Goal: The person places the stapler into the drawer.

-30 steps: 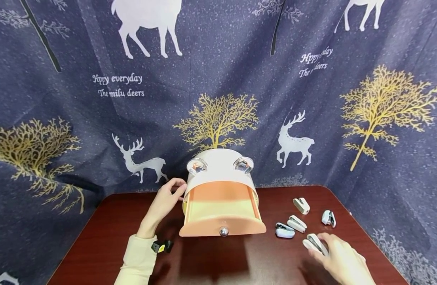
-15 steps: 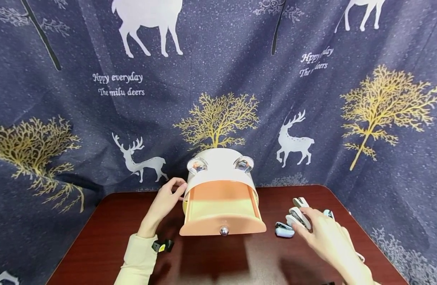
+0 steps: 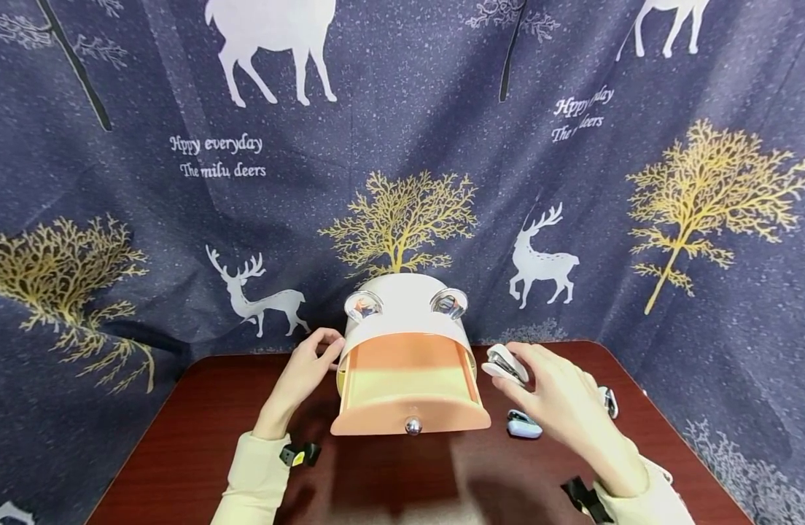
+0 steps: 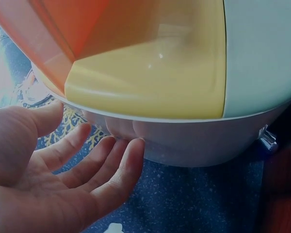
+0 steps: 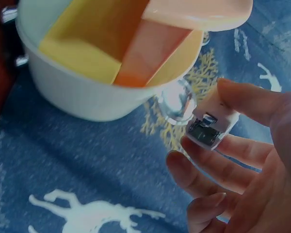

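A white stapler is pinched between the thumb and fingers of my right hand, just right of the frog-faced drawer box. In the right wrist view, the end of the stapler shows near the box's silver eye. The box's orange-fronted drawer is pulled out, and its pale floor shows. My left hand is at the box's left side. The left wrist view has its fingers loosely bent, fingertips right at the white wall.
A light blue stapler lies on the dark red table below my right hand. Another light blue stapler is partly hidden behind that hand. A patterned cloth hangs behind the table.
My right hand has carried the white stapler left and away from me, from the table's right side to beside the box. My left hand and the drawer have stayed put.
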A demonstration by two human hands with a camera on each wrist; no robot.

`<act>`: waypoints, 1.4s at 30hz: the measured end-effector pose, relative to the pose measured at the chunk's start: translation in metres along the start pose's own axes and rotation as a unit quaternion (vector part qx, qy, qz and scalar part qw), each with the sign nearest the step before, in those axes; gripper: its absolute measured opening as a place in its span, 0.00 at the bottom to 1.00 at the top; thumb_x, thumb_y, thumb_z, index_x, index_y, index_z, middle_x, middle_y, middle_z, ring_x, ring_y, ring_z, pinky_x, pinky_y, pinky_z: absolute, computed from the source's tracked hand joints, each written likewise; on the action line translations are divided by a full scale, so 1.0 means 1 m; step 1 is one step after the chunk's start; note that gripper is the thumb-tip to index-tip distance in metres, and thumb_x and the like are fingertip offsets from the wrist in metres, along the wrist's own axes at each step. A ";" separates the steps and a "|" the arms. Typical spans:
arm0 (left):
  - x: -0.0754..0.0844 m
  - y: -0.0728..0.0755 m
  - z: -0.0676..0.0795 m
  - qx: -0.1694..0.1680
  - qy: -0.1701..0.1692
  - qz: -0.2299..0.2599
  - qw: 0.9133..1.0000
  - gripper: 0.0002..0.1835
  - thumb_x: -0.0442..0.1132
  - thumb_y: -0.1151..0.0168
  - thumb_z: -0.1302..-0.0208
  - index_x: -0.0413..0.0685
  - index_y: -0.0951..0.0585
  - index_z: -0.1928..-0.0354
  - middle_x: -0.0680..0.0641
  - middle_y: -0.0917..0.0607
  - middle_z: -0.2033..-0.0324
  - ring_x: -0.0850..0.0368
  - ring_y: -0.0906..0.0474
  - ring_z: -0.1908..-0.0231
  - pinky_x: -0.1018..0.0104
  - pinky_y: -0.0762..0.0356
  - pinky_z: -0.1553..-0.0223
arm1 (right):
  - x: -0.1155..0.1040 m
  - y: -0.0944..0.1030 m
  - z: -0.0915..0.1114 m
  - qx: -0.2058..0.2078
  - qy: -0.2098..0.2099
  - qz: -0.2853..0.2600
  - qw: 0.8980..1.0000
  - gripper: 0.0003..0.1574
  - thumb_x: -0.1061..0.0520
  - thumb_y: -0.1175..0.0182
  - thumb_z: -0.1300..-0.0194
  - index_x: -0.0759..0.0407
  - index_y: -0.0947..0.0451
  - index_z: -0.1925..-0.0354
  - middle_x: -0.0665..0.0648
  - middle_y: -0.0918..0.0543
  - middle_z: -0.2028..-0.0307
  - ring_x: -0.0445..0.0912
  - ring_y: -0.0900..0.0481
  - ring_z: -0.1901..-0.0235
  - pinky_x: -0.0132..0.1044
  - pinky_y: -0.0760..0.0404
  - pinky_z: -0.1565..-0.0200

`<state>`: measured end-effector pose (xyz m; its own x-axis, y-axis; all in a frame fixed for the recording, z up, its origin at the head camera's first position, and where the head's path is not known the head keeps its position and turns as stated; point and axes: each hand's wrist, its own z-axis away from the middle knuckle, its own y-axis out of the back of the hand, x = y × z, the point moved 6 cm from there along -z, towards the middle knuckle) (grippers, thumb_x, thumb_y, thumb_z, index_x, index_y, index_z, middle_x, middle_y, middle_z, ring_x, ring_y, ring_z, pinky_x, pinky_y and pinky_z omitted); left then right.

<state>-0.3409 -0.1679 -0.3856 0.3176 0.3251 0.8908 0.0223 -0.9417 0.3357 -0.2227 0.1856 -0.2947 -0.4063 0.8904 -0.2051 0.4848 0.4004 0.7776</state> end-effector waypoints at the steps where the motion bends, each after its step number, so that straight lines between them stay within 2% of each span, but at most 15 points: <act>1: 0.000 -0.001 0.000 -0.001 0.000 0.001 1.000 0.11 0.40 0.42 0.28 0.40 0.22 0.53 0.41 0.22 0.59 0.51 0.21 0.61 0.64 0.17 0.64 | -0.004 0.000 -0.003 0.002 0.004 -0.002 1.000 0.25 0.43 0.30 0.43 0.48 0.20 0.49 0.45 0.18 0.64 0.43 0.21 0.69 0.44 0.25 0.73; 6: 0.000 -0.006 -0.003 -0.008 -0.007 0.008 1.000 0.12 0.41 0.43 0.28 0.39 0.23 0.52 0.40 0.23 0.58 0.50 0.21 0.60 0.62 0.16 0.63 | -0.022 -0.001 -0.020 0.010 0.034 -0.011 0.999 0.22 0.43 0.29 0.44 0.46 0.20 0.53 0.42 0.21 0.68 0.40 0.24 0.71 0.41 0.26 0.74; 14: -0.002 -0.003 0.001 -0.005 -0.002 -0.002 1.000 0.12 0.41 0.43 0.28 0.38 0.23 0.52 0.41 0.22 0.59 0.51 0.23 0.60 0.65 0.17 0.64 | -0.050 -0.024 -0.043 -0.039 0.072 -0.019 0.996 0.22 0.43 0.30 0.43 0.48 0.20 0.53 0.42 0.23 0.70 0.38 0.25 0.73 0.38 0.25 0.74; 19: 0.019 -0.003 0.009 -0.015 0.000 0.003 1.000 0.11 0.36 0.45 0.27 0.33 0.24 0.51 0.38 0.22 0.59 0.50 0.23 0.60 0.59 0.16 0.62 | -0.064 -0.032 -0.057 -0.064 0.102 -0.030 0.992 0.17 0.44 0.31 0.43 0.49 0.22 0.59 0.42 0.31 0.78 0.38 0.32 0.79 0.34 0.31 0.79; 23: 0.031 -0.001 0.012 -0.013 0.000 0.000 1.000 0.10 0.33 0.46 0.27 0.32 0.25 0.52 0.38 0.22 0.60 0.50 0.23 0.60 0.54 0.16 0.61 | -0.078 -0.039 -0.067 -0.089 0.131 -0.027 0.987 0.15 0.44 0.31 0.42 0.47 0.24 0.63 0.42 0.29 0.76 0.38 0.31 0.78 0.34 0.33 0.81; 27: 0.021 -0.002 0.009 -0.011 -0.001 0.006 1.000 0.10 0.35 0.45 0.27 0.33 0.25 0.52 0.38 0.23 0.59 0.48 0.23 0.59 0.50 0.17 0.60 | -0.090 -0.050 -0.075 -0.126 0.156 -0.022 0.979 0.16 0.43 0.30 0.42 0.47 0.25 0.65 0.42 0.28 0.74 0.38 0.31 0.77 0.34 0.33 0.81; 31: 0.002 -0.003 0.003 -0.010 0.001 0.006 1.000 0.13 0.40 0.44 0.27 0.37 0.24 0.51 0.39 0.23 0.57 0.48 0.23 0.57 0.56 0.16 0.61 | -0.101 -0.062 -0.082 -0.159 0.196 -0.013 0.967 0.16 0.43 0.30 0.43 0.48 0.25 0.67 0.42 0.30 0.77 0.39 0.31 0.77 0.35 0.33 0.78; 35: -0.003 -0.002 0.001 -0.006 -0.010 0.006 1.000 0.13 0.42 0.42 0.28 0.38 0.23 0.51 0.40 0.22 0.58 0.49 0.22 0.59 0.64 0.17 0.64 | -0.110 -0.072 -0.087 -0.184 0.229 0.003 0.956 0.14 0.43 0.31 0.42 0.48 0.22 0.65 0.42 0.31 0.80 0.40 0.31 0.77 0.37 0.32 0.75; 42: -0.002 -0.002 -0.001 -0.003 -0.011 0.010 1.000 0.11 0.41 0.42 0.28 0.39 0.23 0.53 0.40 0.22 0.59 0.49 0.22 0.60 0.64 0.16 0.65 | -0.117 -0.084 -0.092 -0.254 0.215 -0.038 0.942 0.16 0.43 0.30 0.41 0.49 0.25 0.71 0.43 0.36 0.84 0.40 0.37 0.82 0.35 0.37 0.81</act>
<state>-0.3422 -0.1668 -0.3876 0.3383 0.3047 0.8904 0.0100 -0.9472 0.3204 -0.2872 0.0284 -0.2810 -0.7547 0.6488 -0.0974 0.0525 0.2076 0.9768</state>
